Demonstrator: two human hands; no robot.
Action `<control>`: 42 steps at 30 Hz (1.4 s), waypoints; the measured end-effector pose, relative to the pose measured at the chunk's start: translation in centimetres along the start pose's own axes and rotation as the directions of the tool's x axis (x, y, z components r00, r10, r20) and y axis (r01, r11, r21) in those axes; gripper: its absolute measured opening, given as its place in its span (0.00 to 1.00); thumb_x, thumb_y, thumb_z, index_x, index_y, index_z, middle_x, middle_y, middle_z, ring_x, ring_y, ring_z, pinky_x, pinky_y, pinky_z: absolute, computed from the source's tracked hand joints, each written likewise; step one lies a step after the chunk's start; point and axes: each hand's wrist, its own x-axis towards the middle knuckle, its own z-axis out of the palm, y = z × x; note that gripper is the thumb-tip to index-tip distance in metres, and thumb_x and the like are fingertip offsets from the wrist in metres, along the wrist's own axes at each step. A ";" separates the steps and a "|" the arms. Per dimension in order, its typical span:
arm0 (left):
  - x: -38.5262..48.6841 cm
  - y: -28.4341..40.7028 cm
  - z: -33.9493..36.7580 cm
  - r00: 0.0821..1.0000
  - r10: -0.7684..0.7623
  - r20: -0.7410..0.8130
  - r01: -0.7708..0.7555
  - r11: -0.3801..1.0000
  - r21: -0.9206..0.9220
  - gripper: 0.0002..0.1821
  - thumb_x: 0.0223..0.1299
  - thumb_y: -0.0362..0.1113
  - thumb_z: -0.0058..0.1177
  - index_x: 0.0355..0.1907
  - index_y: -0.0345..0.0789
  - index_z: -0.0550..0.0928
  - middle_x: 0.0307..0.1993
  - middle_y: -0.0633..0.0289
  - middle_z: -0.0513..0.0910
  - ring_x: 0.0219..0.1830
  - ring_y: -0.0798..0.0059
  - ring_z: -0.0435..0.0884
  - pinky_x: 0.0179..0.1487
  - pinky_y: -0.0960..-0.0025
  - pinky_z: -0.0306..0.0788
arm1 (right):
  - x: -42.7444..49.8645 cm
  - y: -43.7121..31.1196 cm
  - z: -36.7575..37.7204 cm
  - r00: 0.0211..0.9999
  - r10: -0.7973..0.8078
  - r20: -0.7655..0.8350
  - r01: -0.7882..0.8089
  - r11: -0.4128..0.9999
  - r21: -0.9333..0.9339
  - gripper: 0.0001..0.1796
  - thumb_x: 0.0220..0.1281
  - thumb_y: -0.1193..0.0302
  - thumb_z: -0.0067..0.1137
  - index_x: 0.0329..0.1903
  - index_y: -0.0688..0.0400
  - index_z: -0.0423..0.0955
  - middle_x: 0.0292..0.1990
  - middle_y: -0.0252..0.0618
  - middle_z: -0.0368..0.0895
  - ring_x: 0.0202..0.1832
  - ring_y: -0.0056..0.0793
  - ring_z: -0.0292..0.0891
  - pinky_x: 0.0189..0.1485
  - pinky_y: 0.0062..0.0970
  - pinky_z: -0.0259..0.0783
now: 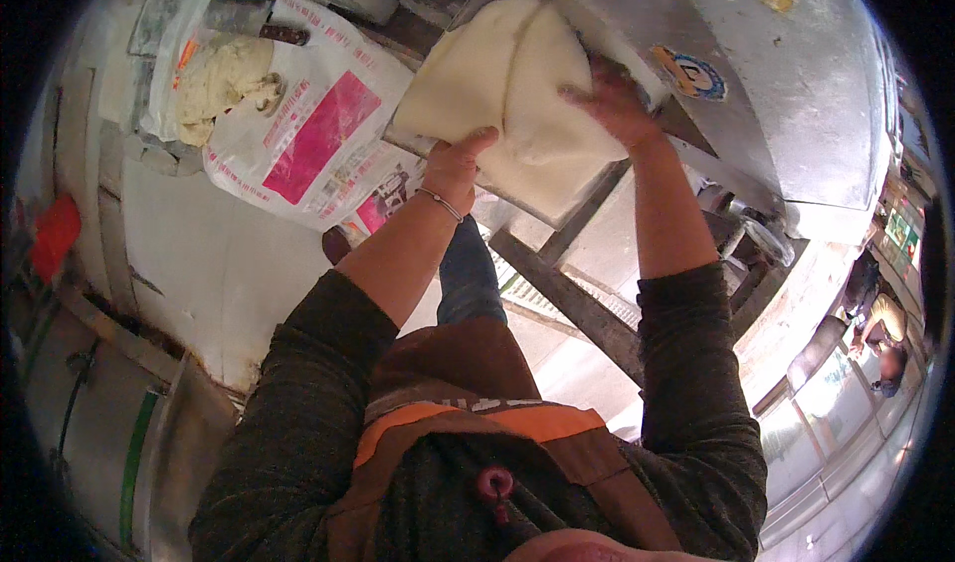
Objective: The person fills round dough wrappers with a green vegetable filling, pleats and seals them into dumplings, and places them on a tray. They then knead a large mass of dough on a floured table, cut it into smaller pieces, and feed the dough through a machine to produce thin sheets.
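Note:
A large folded sheet of pale dough (477, 62) lies on a flat metal tray (522, 213), with a crease running down its middle. My left hand (456, 166) holds the near left edge of the dough, thumb on top and the other fingers hidden beneath. At the right edge, my right hand (615, 111) grips the dough, its thumb lying on the surface; its other fingers are blurred and partly hidden by the machine's shadow. The near right corner of the dough hangs in a loose fold over a lower layer on the tray.
A large grey metal machine (813, 77) with a round sticker stands at right. Left of the tray, a printed white plastic sack (246, 155) carries a dough lump (224, 77) and a dark-handled cleaver (242, 14). A metal frame bar (567, 301) runs below. Another person (884, 331) is far right.

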 end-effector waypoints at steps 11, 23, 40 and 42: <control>-11.3 10.0 -1.7 0.981 -0.001 0.195 -0.007 0.999 0.045 0.30 0.53 0.32 0.61 0.61 0.36 0.71 0.53 0.60 0.78 0.57 0.69 0.77 0.54 0.64 0.74 | -10.4 -10.7 -4.2 0.987 0.033 -0.159 0.089 0.710 0.699 0.31 0.59 0.64 0.61 0.64 0.59 0.64 0.56 0.53 0.75 0.59 0.47 0.72 0.61 0.35 0.66; -27.5 34.2 24.8 0.510 0.274 0.816 -0.502 0.865 0.023 0.23 0.57 0.33 0.60 0.56 0.31 0.75 0.51 0.57 0.82 0.53 0.64 0.81 0.60 0.59 0.74 | -17.3 -15.7 -36.2 0.709 0.329 -0.624 0.608 0.161 0.777 0.26 0.63 0.68 0.60 0.62 0.63 0.67 0.47 0.41 0.79 0.47 0.27 0.77 0.51 0.28 0.74; -10.7 24.0 17.7 0.582 0.446 0.680 -0.804 0.193 0.562 0.14 0.69 0.38 0.49 0.29 0.30 0.75 0.23 0.62 0.78 0.27 0.72 0.76 0.36 0.68 0.70 | -19.2 -4.2 -17.7 0.757 0.344 -0.556 0.276 0.603 0.748 0.20 0.74 0.57 0.46 0.53 0.62 0.71 0.47 0.40 0.78 0.54 0.32 0.72 0.62 0.32 0.64; -10.7 20.7 10.9 0.770 0.360 0.528 -0.638 0.409 0.652 0.16 0.70 0.39 0.47 0.26 0.31 0.72 0.20 0.65 0.75 0.25 0.74 0.75 0.32 0.69 0.69 | -22.9 -8.8 -11.4 0.805 0.379 -0.456 0.219 0.525 0.822 0.20 0.73 0.57 0.46 0.50 0.63 0.71 0.45 0.39 0.77 0.52 0.31 0.72 0.61 0.31 0.64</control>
